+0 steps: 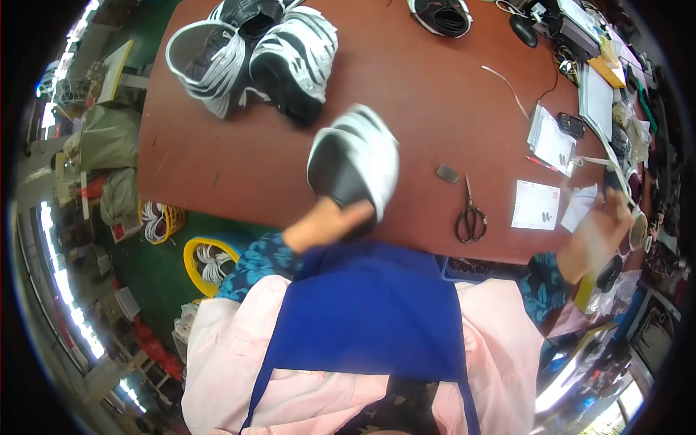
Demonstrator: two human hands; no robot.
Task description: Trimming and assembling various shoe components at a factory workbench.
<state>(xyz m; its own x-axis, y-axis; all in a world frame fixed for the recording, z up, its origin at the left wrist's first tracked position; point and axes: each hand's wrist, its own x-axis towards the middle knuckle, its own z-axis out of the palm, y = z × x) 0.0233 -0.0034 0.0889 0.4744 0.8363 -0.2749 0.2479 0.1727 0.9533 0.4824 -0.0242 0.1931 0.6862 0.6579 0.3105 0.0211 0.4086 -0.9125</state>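
Gripped at its lower end by my left hand (326, 222), a nested bundle of black-and-white shoe uppers (361, 156) is lifted at the near middle of the table. The bundle is slightly blurred. My right hand (600, 235) is off to the right, past the table's near right corner. It is smeared by motion, but its fingers look stretched and apart, with nothing visible in them. Loose papers (578, 207) lie closest to it. More bundled shoe uppers (293, 61) are piled at the far left of the table.
The red-brown table (435, 109) carries black scissors (470, 221), a small dark oval piece (447, 173), a printed slip (536, 204) and a dark phone-like device (571, 124). Another dark upper (442, 16) is at the far edge. Yellow baskets (194, 262) with white-edged pieces stand on the floor at left.
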